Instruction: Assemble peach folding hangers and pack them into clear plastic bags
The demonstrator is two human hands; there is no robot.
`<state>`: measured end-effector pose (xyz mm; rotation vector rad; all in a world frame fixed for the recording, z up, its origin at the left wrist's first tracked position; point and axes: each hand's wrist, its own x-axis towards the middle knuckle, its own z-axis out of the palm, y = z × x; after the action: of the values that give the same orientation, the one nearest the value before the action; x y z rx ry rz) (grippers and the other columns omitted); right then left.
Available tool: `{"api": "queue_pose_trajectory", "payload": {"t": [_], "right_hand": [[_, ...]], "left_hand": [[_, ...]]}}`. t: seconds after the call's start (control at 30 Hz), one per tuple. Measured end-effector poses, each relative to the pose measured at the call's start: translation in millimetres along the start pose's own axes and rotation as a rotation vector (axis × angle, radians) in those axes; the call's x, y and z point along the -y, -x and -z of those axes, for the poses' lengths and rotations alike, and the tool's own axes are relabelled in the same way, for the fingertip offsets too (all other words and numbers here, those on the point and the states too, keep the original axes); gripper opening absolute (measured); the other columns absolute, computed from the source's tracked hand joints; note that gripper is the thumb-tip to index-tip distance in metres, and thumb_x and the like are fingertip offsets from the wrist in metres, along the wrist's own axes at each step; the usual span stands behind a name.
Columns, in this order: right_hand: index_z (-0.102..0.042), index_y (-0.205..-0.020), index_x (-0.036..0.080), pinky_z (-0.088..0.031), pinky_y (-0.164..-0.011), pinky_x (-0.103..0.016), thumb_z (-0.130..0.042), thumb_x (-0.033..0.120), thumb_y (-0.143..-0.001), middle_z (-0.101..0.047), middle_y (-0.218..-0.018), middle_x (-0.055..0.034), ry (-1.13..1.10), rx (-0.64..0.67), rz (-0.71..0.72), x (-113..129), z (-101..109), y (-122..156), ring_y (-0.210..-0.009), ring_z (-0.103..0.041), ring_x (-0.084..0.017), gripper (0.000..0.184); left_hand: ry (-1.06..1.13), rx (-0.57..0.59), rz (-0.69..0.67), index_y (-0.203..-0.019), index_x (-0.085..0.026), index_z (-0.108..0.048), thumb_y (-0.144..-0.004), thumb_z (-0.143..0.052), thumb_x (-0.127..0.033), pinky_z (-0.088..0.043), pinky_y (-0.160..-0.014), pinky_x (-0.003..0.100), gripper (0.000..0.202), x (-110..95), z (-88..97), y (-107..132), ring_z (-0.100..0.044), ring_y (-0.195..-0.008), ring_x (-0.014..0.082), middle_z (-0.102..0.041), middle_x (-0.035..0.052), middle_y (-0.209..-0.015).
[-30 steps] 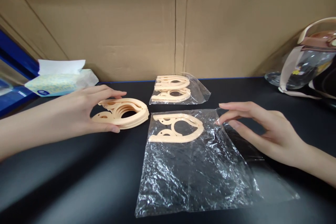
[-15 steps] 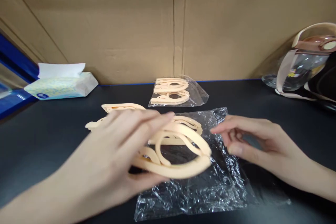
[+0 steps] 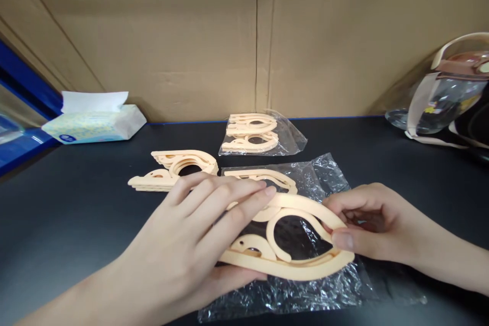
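My left hand [image 3: 194,237] grips the left end of a peach plastic folding hanger [image 3: 294,244], fingers on top and thumb beneath. My right hand [image 3: 362,224] pinches the hanger's right end, over the edge of a crinkled clear plastic bag [image 3: 321,178]. The hanger hovers just above that bag, which has another peach hanger [image 3: 263,177] inside it. A stack of loose peach hangers [image 3: 173,168] lies on the black table [image 3: 76,214] to the left of the bag.
A second clear bag filled with hangers [image 3: 255,135] lies at the back by the cardboard wall [image 3: 229,35]. A tissue pack [image 3: 93,119] sits at the back left. A glass kettle-like vessel [image 3: 446,91] stands at the far right.
My left hand took a hanger off the stack and carried it right, over the bag. My right hand went from open above the bag to closing on the hanger's right end.
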<state>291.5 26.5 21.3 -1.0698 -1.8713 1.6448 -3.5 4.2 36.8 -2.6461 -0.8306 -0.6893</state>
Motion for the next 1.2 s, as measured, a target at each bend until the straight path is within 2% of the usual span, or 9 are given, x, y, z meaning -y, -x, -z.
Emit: {"api": "queue_pose_trajectory", "payload": {"t": [0.17,0.37,0.7,0.83,0.97,1.07,1.2], "right_hand": [[-0.067,-0.074,0.019,-0.030,-0.055,-0.026,-0.077,0.062,-0.083,-0.050,-0.065,0.0018,0.004,-0.038,-0.057,3,4,-1,-0.061,-0.039,-0.012,0.045],[-0.066,-0.072,0.018,-0.025,-0.058,-0.028,-0.081,0.061,-0.081,-0.044,-0.065,0.0039,-0.019,-0.064,-0.118,7,5,-1,-0.062,-0.035,-0.011,0.046],[-0.068,-0.072,0.018,-0.024,-0.057,-0.028,-0.081,0.059,-0.080,-0.045,-0.063,0.0040,-0.014,-0.086,-0.108,7,7,-2,-0.061,-0.035,-0.011,0.044],[-0.066,-0.071,0.018,-0.017,-0.049,-0.026,-0.084,0.055,-0.079,-0.046,-0.060,0.0050,-0.025,-0.068,-0.111,9,7,-3,-0.055,-0.032,-0.008,0.042],[-0.067,-0.071,0.018,-0.013,-0.040,-0.023,-0.086,0.054,-0.078,-0.047,-0.057,0.0056,-0.031,-0.077,-0.127,10,5,-3,-0.046,-0.029,-0.005,0.041],[-0.068,-0.071,0.018,-0.015,-0.038,-0.022,-0.087,0.053,-0.078,-0.047,-0.056,0.0058,-0.044,-0.084,-0.134,11,4,-3,-0.045,-0.030,-0.004,0.040],[-0.066,-0.070,0.019,-0.017,-0.037,-0.021,-0.086,0.053,-0.078,-0.046,-0.055,0.0061,-0.046,-0.081,-0.121,11,4,-3,-0.044,-0.030,-0.004,0.041]], "left_hand": [[-0.007,0.018,0.006,-0.141,-0.009,-0.050,-0.107,-0.049,-0.057,-0.038,-0.104,0.039,0.059,6,1.2,1,-0.054,-0.122,0.0259,-0.064,0.0136,-0.130],[0.000,0.028,0.011,-0.145,-0.011,-0.047,-0.107,-0.055,-0.047,-0.038,-0.103,0.038,0.053,8,0.7,2,-0.055,-0.122,0.0252,-0.065,0.0119,-0.130],[-0.104,0.052,0.023,-0.142,-0.014,-0.047,-0.108,-0.047,-0.057,-0.042,-0.100,0.039,0.055,11,3.8,2,-0.061,-0.116,0.0263,-0.069,0.0117,-0.119],[-0.093,0.005,-0.005,-0.142,-0.011,-0.051,-0.103,-0.052,-0.063,-0.043,-0.103,0.042,0.065,12,-0.9,4,-0.063,-0.116,0.0284,-0.071,0.0137,-0.122],[-0.145,-0.038,-0.067,-0.141,-0.007,-0.055,-0.103,-0.048,-0.067,-0.040,-0.106,0.046,0.071,11,-4.2,7,-0.066,-0.112,0.0299,-0.074,0.0144,-0.122],[-0.161,-0.028,-0.088,-0.138,-0.007,-0.058,-0.104,-0.049,-0.061,-0.041,-0.105,0.047,0.065,9,-4.1,6,-0.065,-0.115,0.0307,-0.074,0.0144,-0.127],[-0.185,-0.033,-0.089,-0.138,-0.006,-0.059,-0.102,-0.055,-0.041,-0.043,-0.098,0.046,0.050,7,-3.4,4,-0.065,-0.114,0.0310,-0.074,0.0142,-0.127]]}}
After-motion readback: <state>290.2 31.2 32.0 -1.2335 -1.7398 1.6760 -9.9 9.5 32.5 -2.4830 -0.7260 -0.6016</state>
